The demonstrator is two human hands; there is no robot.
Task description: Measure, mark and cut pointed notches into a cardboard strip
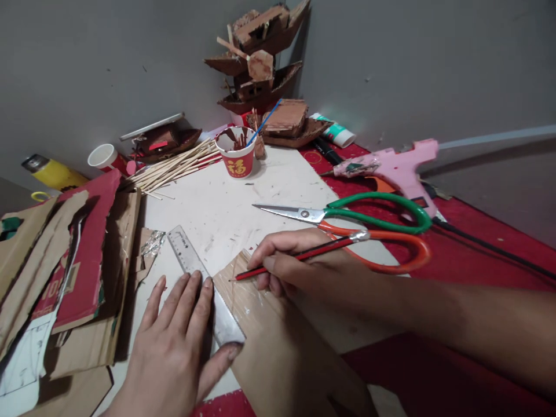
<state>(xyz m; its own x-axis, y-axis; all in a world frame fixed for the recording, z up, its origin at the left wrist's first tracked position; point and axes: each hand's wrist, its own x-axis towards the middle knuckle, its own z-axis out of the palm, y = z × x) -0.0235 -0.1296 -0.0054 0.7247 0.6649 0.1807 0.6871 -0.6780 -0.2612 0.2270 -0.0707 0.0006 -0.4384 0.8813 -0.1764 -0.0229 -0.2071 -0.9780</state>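
Observation:
A clear ruler (226,317) lies slanted along the left edge of a brown cardboard piece (269,347). My left hand (174,336) rests on the ruler with its fingers spread, fingertips on its middle and thumb near its lower end. In my right hand (299,260), a red and black pencil (299,255) is pinched, its tip just above or on the cardboard near the upper left edge. Just beyond my right hand lie scissors (305,214) with green and orange handles, partly hidden by that hand.
Stacked cardboard scraps (87,260) fill the left side. Behind are wooden sticks (178,165), a paper cup (237,159) holding a blue stick, a white-lined cup (104,157) and brown model boats (260,87). A pink glue gun (397,168) with a black cable lies at the right.

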